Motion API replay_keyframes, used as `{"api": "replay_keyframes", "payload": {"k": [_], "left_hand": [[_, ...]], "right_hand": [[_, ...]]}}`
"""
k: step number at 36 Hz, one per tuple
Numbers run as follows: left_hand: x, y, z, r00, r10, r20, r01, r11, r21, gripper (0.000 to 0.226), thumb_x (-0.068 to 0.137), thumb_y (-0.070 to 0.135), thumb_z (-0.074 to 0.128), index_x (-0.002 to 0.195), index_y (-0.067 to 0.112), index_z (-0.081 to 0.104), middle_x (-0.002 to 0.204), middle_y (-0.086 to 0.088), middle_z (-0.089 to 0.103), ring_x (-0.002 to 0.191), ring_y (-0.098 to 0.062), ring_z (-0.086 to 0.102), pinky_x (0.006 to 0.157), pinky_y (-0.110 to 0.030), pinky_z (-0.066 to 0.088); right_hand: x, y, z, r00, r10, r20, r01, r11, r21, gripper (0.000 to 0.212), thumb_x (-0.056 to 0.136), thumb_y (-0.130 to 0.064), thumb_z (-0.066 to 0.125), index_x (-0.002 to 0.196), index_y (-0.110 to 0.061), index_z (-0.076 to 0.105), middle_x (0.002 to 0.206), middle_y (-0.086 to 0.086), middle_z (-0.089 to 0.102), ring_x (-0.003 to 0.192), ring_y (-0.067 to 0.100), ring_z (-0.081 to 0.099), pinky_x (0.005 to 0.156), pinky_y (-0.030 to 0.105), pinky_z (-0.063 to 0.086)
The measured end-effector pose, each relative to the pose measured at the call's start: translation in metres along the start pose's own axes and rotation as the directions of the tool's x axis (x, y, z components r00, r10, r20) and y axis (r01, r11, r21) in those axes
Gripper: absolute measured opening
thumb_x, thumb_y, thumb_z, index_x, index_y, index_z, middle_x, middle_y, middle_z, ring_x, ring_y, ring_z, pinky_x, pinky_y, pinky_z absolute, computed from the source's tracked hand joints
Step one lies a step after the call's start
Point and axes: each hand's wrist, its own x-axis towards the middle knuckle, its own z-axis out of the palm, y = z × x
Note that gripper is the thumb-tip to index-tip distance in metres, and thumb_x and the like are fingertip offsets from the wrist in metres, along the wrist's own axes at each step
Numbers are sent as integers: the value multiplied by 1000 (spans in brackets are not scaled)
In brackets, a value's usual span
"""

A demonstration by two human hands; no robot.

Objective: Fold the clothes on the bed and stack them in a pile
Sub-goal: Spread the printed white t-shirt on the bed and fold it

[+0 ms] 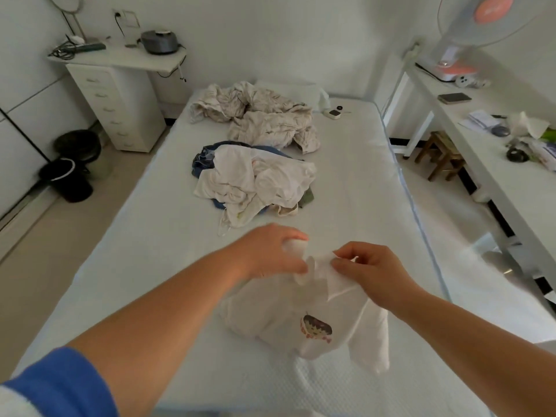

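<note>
Both hands hold a white shirt with a cartoon face (316, 326) up over the near end of the bed (150, 266). The left hand (270, 251) grips a bunch of its cloth. The right hand (370, 266) pinches its top edge. A messy pile of clothes (255, 179) lies in the middle of the bed. A crumpled blanket (258, 115) lies near the far end.

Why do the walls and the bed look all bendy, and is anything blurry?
Head view: the wide lens bows the bed edges and stretches the arms near the corners; light is soft and even, with faint shadows; the left hand, right hand and white shirt look slightly smeared; the fan is pale and washed out.
</note>
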Motion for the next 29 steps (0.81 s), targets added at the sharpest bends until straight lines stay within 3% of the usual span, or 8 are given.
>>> {"api": "replay_keyframes", "payload": {"k": [3,7,11,14,17,21,26,29], "left_hand": [[1,4,17,995,84,57,-82,996,-32,54,74,45,71,123,51,51,113,15,50,108,-4,49,88,-21,39],[1,6,24,982,176,-74,-173,984,48,16,84,32,62,98,32,71,72,14,45,69,-2,48,57,-8,29],[0,4,27,962,188,-200,-194,981,-7,21,84,17,59,96,25,73,70,13,47,66,-1,49,57,-8,32],[-2,5,27,947,180,-266,-204,977,-64,24,82,11,58,94,25,73,76,11,56,74,-5,54,64,-15,40],[-2,9,27,933,181,-311,-218,972,-88,15,81,14,61,82,25,71,77,9,60,74,-8,56,65,-21,43],[-2,13,27,912,207,-354,-253,963,-90,8,81,18,64,77,25,68,72,7,59,69,-9,54,61,-21,41],[-2,15,20,907,189,-376,-254,959,-129,4,73,39,64,76,41,63,72,19,60,72,2,55,59,-12,41],[-1,2,2,917,78,-392,-131,985,-110,29,65,55,71,91,48,60,68,23,49,65,7,49,56,-8,33]], "right_hand": [[-2,-3,7,994,-110,-12,109,991,-76,24,82,-19,68,66,-36,65,47,-22,50,45,-3,43,45,6,32],[-8,-4,6,978,-211,-2,208,968,-141,24,83,-21,68,67,-39,65,54,-27,54,53,-6,48,51,5,36],[-7,-7,1,993,-79,93,80,997,-7,22,90,-30,56,75,-37,71,75,-13,67,69,7,61,66,19,49],[-5,-6,-5,979,11,205,-21,999,49,19,91,-20,55,89,-27,72,88,-2,70,86,21,65,81,35,52],[-4,-3,-5,959,1,285,11,999,-40,13,86,-18,63,95,-25,70,88,-8,72,84,10,67,75,22,52],[1,-1,-2,976,-67,208,83,994,-65,11,78,-20,73,87,-24,69,81,-14,70,76,-3,63,66,6,43],[7,6,3,991,-130,-13,129,991,-27,19,79,-7,64,73,-25,61,67,-7,62,65,8,55,65,21,45],[17,10,-14,966,-181,-184,162,980,-112,26,82,-3,58,69,-25,54,61,-10,53,59,8,47,54,14,38]]}}
